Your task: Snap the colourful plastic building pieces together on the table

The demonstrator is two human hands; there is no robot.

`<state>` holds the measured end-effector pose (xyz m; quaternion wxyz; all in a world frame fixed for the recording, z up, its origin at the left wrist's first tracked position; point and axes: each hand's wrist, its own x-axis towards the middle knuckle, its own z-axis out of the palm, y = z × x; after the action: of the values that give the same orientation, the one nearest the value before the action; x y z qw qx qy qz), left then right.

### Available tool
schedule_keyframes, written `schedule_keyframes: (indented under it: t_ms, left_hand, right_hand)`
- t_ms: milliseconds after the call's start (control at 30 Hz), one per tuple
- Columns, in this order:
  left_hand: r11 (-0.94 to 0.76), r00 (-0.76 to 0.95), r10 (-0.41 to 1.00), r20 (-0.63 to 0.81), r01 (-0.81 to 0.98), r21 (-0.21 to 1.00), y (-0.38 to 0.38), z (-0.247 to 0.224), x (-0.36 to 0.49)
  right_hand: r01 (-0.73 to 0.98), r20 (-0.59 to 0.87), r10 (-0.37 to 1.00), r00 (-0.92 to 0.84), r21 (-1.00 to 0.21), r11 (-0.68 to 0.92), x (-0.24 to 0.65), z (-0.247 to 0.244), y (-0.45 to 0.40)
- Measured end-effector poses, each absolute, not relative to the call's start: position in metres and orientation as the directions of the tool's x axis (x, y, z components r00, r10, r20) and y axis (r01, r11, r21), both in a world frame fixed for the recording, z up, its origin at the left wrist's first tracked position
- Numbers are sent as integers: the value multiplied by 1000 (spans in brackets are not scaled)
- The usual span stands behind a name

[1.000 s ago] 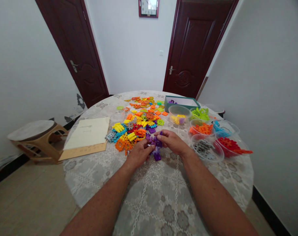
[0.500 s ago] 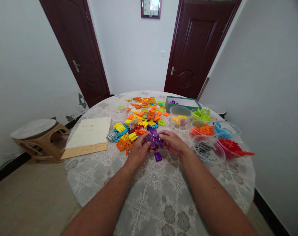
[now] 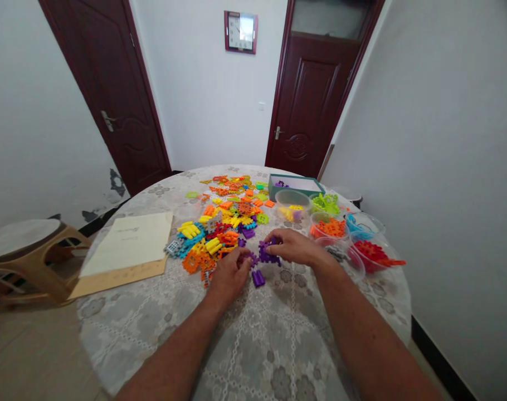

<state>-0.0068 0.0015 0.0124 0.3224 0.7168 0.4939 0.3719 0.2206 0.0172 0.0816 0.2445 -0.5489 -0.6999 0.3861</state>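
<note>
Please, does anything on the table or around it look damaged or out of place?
Yes. The white painted wall has a dark, ragged patch beside the left dark-red panelled door, as if paint had peeled. Red plastic pieces also poke out past the rim of their clear round plastic bowl.

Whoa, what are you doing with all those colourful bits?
Someone is handling purple plastic pieces at a round table. The right hand holds a dark purple piece. The left hand is at another purple piece; I can't tell if it's gripped. A purple block lies nearer the person. A mixed-colour heap spreads beyond the left hand, and clear tubs of pieces stand at the right.
</note>
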Motion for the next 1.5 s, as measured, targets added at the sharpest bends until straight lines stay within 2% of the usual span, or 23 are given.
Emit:
schedule_keyframes:
  t_ms: [133,200,267,367,467,600,733,867,933,1000,1067,1167,1300,1433,1500]
  left_hand:
    - [-434,321,898,299,544,718,-2,9,-3]
    - [-465,355,882,308,561,684,-3,7,-2]
    - [-484,375,872,314,566,667,-4,6,-1]
    - [-501,388,862,325,563,657,-4,5,-2]
    - [-501,378,864,333,570,652,-3,4,-3]
    - [-494,349,869,350,587,641,-1,0,-3]
    - [-489,350,872,343,594,639,1,-3,-2]
    - [-466,335,885,323,617,635,2,-3,-2]
    - [-470,341,882,324,623,625,1,-3,-2]
    - [-485,357,875,328,627,609,0,-2,-3]
    - [-494,374,869,324,635,594,-1,-1,-4]
    - [-483,391,875,286,663,572,-5,1,-6]
    - [-505,460,859,226,690,518,-11,4,-6]
    - [-550,532,827,180,703,450,-15,6,-3]
    - [-557,541,824,169,714,424,-16,7,-2]
  right_hand:
    - [568,-95,971,-219,-821,48,248,107,46]
    - [483,-76,993,-91,-876,-23,264,121,75]
    - [340,-43,991,128,-937,-85,279,134,110]
    - [234,25,943,332,-970,-56,297,149,160]
    - [203,86,876,475,-979,-15,308,152,191]
    - [221,120,821,558,-975,-7,311,139,195]
    - [286,145,861,488,-958,-1,299,126,175]
    - [397,91,942,323,-917,-48,277,114,140]
    - [584,79,985,153,-812,-26,261,100,115]
    - [775,106,993,-55,-622,110,240,80,88]
    - [848,140,975,-171,-482,218,220,56,63]
    - [881,91,966,-242,-396,259,198,26,36]
    - [866,77,965,-250,-427,259,196,11,20]
    - [749,192,956,-222,-595,293,203,9,15]
    - [714,254,939,-232,-611,342,199,7,14]
